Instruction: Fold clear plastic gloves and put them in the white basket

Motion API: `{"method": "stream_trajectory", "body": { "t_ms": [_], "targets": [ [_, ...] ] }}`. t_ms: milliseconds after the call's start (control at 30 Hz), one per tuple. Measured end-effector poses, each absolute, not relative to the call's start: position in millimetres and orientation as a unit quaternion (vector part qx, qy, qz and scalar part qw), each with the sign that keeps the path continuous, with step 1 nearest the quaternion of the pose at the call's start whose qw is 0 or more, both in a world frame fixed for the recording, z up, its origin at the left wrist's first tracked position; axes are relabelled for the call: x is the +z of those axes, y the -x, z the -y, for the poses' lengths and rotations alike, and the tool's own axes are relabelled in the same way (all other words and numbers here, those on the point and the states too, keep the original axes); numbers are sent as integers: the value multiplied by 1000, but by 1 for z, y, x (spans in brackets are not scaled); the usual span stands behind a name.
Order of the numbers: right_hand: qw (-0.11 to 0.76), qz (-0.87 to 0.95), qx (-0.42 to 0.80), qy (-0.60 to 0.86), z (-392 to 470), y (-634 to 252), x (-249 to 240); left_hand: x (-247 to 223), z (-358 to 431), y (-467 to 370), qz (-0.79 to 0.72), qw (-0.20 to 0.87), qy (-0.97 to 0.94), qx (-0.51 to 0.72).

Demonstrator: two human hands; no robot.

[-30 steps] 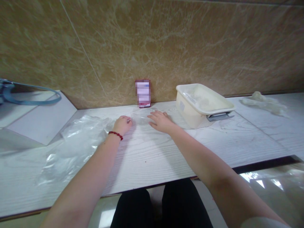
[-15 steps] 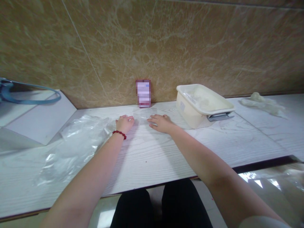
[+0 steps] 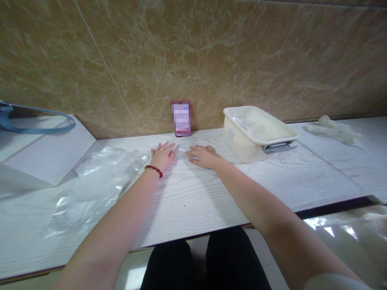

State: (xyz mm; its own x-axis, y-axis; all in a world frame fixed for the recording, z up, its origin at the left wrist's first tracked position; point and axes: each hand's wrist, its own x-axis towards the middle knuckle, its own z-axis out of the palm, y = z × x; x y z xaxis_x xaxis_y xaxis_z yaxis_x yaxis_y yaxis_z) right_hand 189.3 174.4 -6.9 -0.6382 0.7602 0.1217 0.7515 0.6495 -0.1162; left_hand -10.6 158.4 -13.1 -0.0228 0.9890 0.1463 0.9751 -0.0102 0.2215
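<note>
Palm down on the white wood-grain table (image 3: 187, 189), my left hand (image 3: 163, 156) has its fingers spread, and a red bead bracelet (image 3: 154, 170) circles the wrist. My right hand (image 3: 202, 156) lies flat opposite it, fingers stretched toward the left. A thin clear plastic sheet or bag (image 3: 180, 150) shows faintly between and behind the hands; both touch it, and its outline is hard to make out. To the left of my left hand lies a pile of clear plastic bags (image 3: 99, 181), crumpled and shiny.
A phone (image 3: 182, 119) with a blurred screen leans on the brown marble wall (image 3: 193, 52). At right stands a cream plastic bin (image 3: 242, 141) with clear plastic inside. Farther right lies a crumpled translucent item (image 3: 334, 129). A white box (image 3: 51, 157) with a blue strap (image 3: 42, 130) stands left.
My left hand has shifted slightly right and its fingers have spread out flat from a more curled pose. My right hand stays almost in place.
</note>
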Motion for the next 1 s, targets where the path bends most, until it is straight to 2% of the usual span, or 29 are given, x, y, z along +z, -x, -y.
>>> {"method": "stream_trajectory", "body": {
  "t_ms": [300, 600, 1000],
  "targets": [
    [108, 913, 51, 389, -178, -204, 3, -16, -157, 13, -709, 44, -702, 60],
    [171, 922, 19, 348, -187, -227, 10, -16, -156, 12, -709, 42, -702, 52],
    [176, 922, -5, 344, -187, -200, 2, -13, -153, 11, -707, 49, -703, 67]
  ]
}}
